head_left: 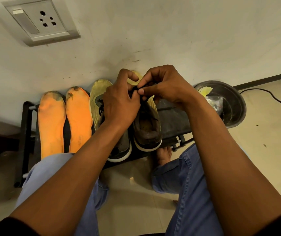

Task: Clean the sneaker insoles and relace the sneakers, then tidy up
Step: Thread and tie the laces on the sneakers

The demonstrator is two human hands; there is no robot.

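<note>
Two dark sneakers with white soles stand on a low black rack (172, 120), toes against the wall: the left sneaker (122, 149) and the right sneaker (147, 132). Over the right sneaker's tongue, my left hand (119, 106) and my right hand (162, 87) both pinch a black lace (135, 89). Two orange insoles (51, 123) (79, 116) with dirty toe ends lie on the rack to the left of the sneakers. My left forearm hides most of the left sneaker.
A metal basin (235, 106) holding a yellow cloth and a plastic bag sits on the floor to the right, against the wall. A black cable (272, 95) runs behind it. My knees in blue jeans and a bare foot (164, 155) are below the rack. A wall socket (39, 21) is at upper left.
</note>
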